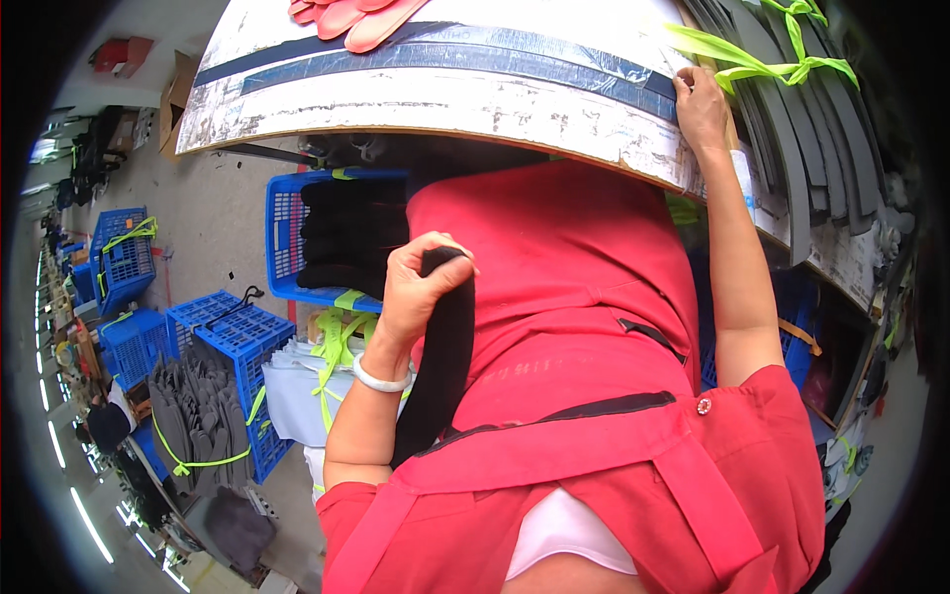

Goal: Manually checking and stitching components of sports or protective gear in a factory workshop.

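Note:
My left hand (pixel 427 282), with a white bangle at its wrist, is raised before my red apron and closed around a black fabric strip (pixel 440 371). The strip hangs from the fist toward my forearm. My right hand (pixel 701 107) rests at the right edge of the white worktable (pixel 396 114). Its fingers are curled together by the end of the dark tape bands (pixel 515 77) on the tabletop; what they pinch, if anything, is hidden. At the table's far edge lie several coral-red flat pieces (pixel 384 28).
Long grey strips (pixel 782 129) tied with a yellow-green band (pixel 767 69) stand right of my right hand. Under the table, a blue crate (pixel 287 233) holds black pieces. More blue crates (pixel 242 342), a grey bundle (pixel 193 416) and white tied stacks (pixel 297 396) stand at left.

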Available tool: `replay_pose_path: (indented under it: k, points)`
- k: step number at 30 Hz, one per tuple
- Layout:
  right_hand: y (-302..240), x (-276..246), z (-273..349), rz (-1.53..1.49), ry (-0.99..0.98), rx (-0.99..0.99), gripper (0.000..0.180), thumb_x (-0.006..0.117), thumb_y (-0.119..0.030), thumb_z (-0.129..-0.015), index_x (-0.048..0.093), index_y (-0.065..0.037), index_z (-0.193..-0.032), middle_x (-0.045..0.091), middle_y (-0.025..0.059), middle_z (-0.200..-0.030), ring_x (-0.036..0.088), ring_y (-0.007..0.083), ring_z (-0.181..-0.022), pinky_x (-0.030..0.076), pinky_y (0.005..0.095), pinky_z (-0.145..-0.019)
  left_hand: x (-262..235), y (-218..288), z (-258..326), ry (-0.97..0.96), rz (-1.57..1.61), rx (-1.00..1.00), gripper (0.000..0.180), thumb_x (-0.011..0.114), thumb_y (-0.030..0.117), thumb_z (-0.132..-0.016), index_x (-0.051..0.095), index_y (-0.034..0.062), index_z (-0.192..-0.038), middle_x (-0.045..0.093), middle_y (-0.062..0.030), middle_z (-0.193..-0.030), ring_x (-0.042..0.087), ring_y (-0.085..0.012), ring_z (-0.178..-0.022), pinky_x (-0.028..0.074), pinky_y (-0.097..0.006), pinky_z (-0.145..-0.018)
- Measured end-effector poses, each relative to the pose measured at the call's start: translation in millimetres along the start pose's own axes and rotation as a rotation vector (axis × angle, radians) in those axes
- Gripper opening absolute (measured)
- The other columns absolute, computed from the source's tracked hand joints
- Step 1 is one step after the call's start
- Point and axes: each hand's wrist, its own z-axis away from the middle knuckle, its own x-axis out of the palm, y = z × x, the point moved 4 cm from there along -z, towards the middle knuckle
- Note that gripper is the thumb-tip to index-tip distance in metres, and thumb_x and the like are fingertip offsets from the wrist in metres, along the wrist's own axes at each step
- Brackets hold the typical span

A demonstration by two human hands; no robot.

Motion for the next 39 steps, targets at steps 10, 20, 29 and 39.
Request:
replay_pose_path:
  k: [10,20,29,39]
  points:
    - [-118,-29,103,-0.646,-0.505,0.136,0.015,0.056,-0.012,-0.096,0.06,-0.002,-0.106,0.064,0.0131,-0.084,0.062,0.0219,-0.076,0.048,0.0319,-0.07,3,-1,17,-0.028,0.091,-0.129,0.012,0.072,0.007,-0.086,0.068,0.0002,-0.096,0.066,-0.0026,-0.088,0.06,-0.0086,-0.082,0.047,-0.022,-0.076]
    - [-226,-62,184,-0.911,-0.973,-0.252,0.016,0.057,-0.01,-0.096,0.063,0.0,-0.106,0.065,0.0138,-0.082,0.063,0.0223,-0.07,0.049,0.0307,-0.065,3,7,34,-0.054,-0.001,-0.056,0.013,0.07,0.002,-0.086,0.067,-0.0017,-0.098,0.068,-0.0049,-0.087,0.063,-0.0103,-0.083,0.05,-0.023,-0.078]
    - [-229,-66,191,-0.882,-1.038,-0.245,0.015,0.059,-0.009,-0.094,0.064,0.001,-0.105,0.065,0.0164,-0.084,0.065,0.025,-0.073,0.05,0.032,-0.067,1,-1,36,-0.02,0.001,-0.09,0.01,0.071,0.002,-0.084,0.069,-0.0017,-0.093,0.065,-0.001,-0.086,0.058,-0.0077,-0.082,0.046,-0.022,-0.076]
    - [-234,-81,183,-0.664,-1.108,-0.424,0.014,0.061,-0.013,-0.092,0.065,-0.004,-0.102,0.067,0.0172,-0.084,0.066,0.0359,-0.078,0.051,0.0377,-0.066,14,13,41,-0.089,-0.338,0.026,0.013,0.072,0.001,-0.08,0.071,-0.002,-0.093,0.064,-0.0052,-0.08,0.058,-0.0103,-0.073,0.045,-0.023,-0.067]
